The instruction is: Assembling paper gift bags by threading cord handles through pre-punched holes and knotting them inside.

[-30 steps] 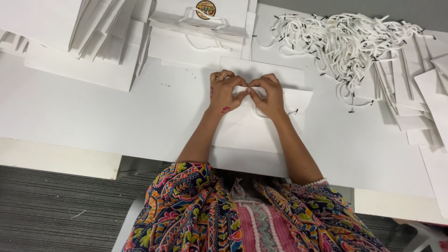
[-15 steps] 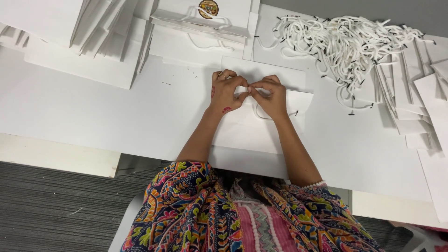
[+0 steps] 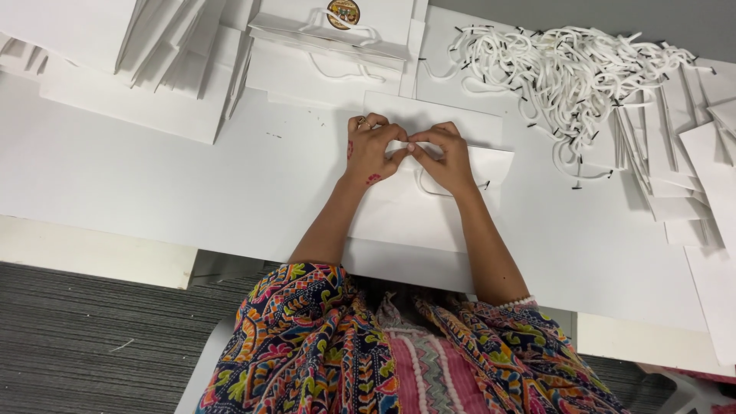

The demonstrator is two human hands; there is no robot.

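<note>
White worktable: left hand and right hand meet fingertip to fingertip, pinching white cord handle at top edge of flat white paper bag; heap of white cords beyond.

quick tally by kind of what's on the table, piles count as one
flat white paper bag under the left hand and right hand: 1
finished bag with round sticker: 1
heap of white cord handles: 1
stacks of white bags or sheets, left and right: 2
total: 5
</note>
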